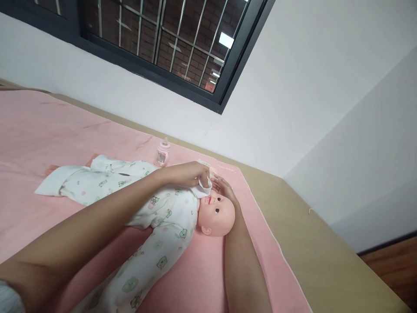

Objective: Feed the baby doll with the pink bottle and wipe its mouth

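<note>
A bald baby doll (217, 215) lies on its back on a pink mat, its head toward the right. It wears a white garment (172, 217) printed with small green and pink figures. My left hand (192, 174) reaches across the doll's chest, its fingers closed on a white cloth edge (204, 188) beside the doll's chin. Whether this edge belongs to the garment cannot be made out. Around the far side of the doll's head curves my right hand (224, 188), its visible fingers extended and slightly apart near the cloth. Its palm is partly hidden by the head.
A pink baby bottle (162, 154) stands on the mat (107, 130) beyond the doll. The mat lies on a wooden surface (276, 208) that borders a white wall. Above is a dark-framed window (221, 98) with metal bars.
</note>
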{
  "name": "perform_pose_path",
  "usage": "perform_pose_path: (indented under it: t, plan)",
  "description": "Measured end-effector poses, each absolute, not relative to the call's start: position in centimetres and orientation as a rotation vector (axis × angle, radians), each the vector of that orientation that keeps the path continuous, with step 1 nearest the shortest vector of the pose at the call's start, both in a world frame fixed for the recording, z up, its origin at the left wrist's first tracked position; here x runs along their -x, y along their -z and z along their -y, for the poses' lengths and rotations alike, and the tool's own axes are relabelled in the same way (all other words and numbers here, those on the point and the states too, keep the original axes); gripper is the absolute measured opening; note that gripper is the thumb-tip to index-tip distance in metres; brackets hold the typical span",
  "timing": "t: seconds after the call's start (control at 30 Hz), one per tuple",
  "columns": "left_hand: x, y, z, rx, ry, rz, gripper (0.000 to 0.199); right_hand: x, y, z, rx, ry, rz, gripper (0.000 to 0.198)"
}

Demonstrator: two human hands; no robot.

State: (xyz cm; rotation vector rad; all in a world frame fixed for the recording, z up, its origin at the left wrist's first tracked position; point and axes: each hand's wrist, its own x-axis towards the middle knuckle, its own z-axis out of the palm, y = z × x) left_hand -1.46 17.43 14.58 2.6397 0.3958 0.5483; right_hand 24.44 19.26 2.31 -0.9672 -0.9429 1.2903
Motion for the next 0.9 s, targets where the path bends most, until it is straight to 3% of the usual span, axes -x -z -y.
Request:
perform_pose_path:
  t: [0.33,0.9]
  plan:
    - [1.6,-15.0,-17.1,-2.625,-0.441,-0.485,0.051,-23.3,-2.8,-18.2,0.972,-1.195,0.989,0.028]
    - [1.2,-15.1,-16.4,-2.685,-0.419,-0.425,0.046,-23.7,-2.9,-18.1,0.979,-1.214,1.015,0.037]
